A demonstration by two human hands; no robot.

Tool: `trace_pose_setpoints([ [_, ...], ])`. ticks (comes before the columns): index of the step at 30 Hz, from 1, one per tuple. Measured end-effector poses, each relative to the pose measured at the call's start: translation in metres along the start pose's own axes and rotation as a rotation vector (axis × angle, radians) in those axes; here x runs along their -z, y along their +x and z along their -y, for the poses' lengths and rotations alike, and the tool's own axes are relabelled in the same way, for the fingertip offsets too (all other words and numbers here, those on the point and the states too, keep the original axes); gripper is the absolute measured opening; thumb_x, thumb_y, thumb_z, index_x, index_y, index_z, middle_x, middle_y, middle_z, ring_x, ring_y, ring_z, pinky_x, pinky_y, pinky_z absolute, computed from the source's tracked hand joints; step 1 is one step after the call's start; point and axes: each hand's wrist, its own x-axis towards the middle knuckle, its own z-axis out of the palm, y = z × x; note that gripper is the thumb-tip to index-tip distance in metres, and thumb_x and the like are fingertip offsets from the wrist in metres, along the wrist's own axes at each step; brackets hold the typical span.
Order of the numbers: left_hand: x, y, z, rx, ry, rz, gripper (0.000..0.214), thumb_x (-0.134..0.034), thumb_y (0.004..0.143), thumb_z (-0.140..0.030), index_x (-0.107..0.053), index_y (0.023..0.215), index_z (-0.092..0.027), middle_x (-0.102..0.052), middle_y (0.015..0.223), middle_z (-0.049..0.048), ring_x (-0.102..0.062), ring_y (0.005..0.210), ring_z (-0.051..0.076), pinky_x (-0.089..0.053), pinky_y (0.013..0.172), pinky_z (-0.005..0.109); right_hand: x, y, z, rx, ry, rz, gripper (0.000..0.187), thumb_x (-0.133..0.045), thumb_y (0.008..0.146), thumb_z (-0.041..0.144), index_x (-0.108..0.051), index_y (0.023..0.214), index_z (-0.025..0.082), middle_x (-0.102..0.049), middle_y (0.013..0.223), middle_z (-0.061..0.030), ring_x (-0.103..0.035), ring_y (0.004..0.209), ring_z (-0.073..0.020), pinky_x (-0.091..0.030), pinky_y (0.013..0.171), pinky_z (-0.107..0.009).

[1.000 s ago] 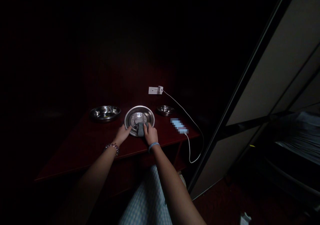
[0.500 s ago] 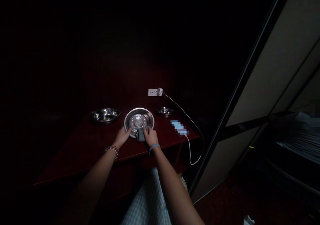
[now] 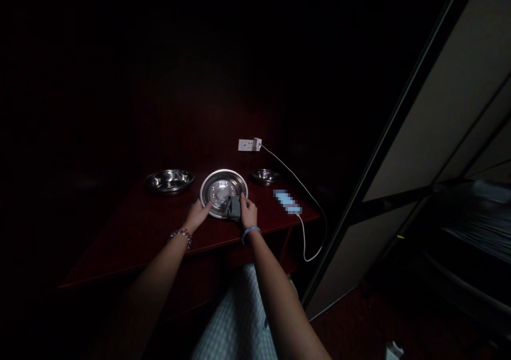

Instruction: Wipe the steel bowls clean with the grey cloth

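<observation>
A round steel plate (image 3: pixel 222 188) lies on the dark red table (image 3: pixel 147 232) in front of me. My left hand (image 3: pixel 198 215) rests against the plate's near left rim, fingers curled on its edge. My right hand (image 3: pixel 248 213) presses a grey cloth (image 3: pixel 233 207) onto the plate's near right rim. A beaded bracelet is on my left wrist and a blue band on my right.
A steel bowl (image 3: pixel 170 181) stands left of the plate and a smaller steel bowl (image 3: pixel 265 176) to its right. A blurred phone (image 3: pixel 286 201) lies at the table's right edge, its white cable running to a wall socket (image 3: pixel 249 145). A cabinet frame stands at right.
My right hand has slid the grey cloth from the plate's near middle rim toward its right rim. My left hand stays on the left rim.
</observation>
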Motion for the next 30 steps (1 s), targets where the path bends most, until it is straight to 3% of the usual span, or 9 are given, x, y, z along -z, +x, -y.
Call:
trace_pose_setpoints([
  [5, 0.0, -0.001, -0.003, -0.001, -0.014, -0.003, 0.034, -0.056, 0.082, -0.024, -0.061, 0.114, -0.012, -0.069, 0.116, 0.0157, -0.062, 0.114, 0.026, -0.048, 0.096, 0.035, 0.004, -0.001, -0.001, -0.149, 0.046, -0.046, 0.058, -0.035, 0.09, 0.063, -0.071, 0.103, 0.02, -0.072, 0.096, -0.0099, -0.067, 0.09, -0.0225, -0.048, 0.076, -0.028],
  [10, 0.0, -0.001, -0.002, 0.014, -0.011, -0.004, 0.033, -0.057, 0.081, -0.024, -0.062, 0.112, -0.014, -0.071, 0.114, 0.0141, -0.062, 0.115, 0.027, -0.048, 0.095, 0.035, 0.008, -0.005, 0.003, -0.218, -0.035, -0.139, 0.056, -0.031, 0.092, 0.061, -0.07, 0.103, 0.022, -0.071, 0.099, -0.0138, -0.067, 0.091, -0.0276, -0.049, 0.078, -0.036],
  [17, -0.001, 0.001, 0.003, -0.001, -0.016, 0.011, 0.034, -0.056, 0.082, -0.025, -0.061, 0.113, -0.012, -0.07, 0.116, 0.0158, -0.063, 0.113, 0.026, -0.048, 0.095, 0.034, 0.007, -0.004, -0.001, -0.181, -0.033, -0.147, 0.055, -0.029, 0.092, 0.062, -0.067, 0.1, 0.023, -0.071, 0.092, -0.0118, -0.067, 0.084, -0.0254, -0.048, 0.072, -0.034],
  [23, 0.0, 0.0, 0.001, -0.009, -0.014, -0.002, 0.035, -0.056, 0.082, -0.024, -0.061, 0.115, -0.012, -0.069, 0.117, 0.0153, -0.063, 0.114, 0.026, -0.048, 0.096, 0.035, 0.008, -0.007, 0.007, -0.172, -0.155, -0.056, 0.051, -0.04, 0.085, 0.071, -0.061, 0.099, 0.027, -0.07, 0.09, -0.0033, -0.066, 0.084, -0.0208, -0.046, 0.071, -0.03],
  [30, 0.001, -0.001, 0.0, -0.018, -0.03, 0.004, 0.037, -0.057, 0.082, -0.023, -0.06, 0.118, -0.013, -0.069, 0.119, 0.0149, -0.06, 0.117, 0.026, -0.047, 0.098, 0.035, 0.005, -0.008, 0.011, -0.131, -0.242, -0.012, 0.052, -0.04, 0.087, 0.068, -0.056, 0.109, 0.024, -0.069, 0.091, -0.0082, -0.066, 0.084, -0.0244, -0.045, 0.075, -0.034],
])
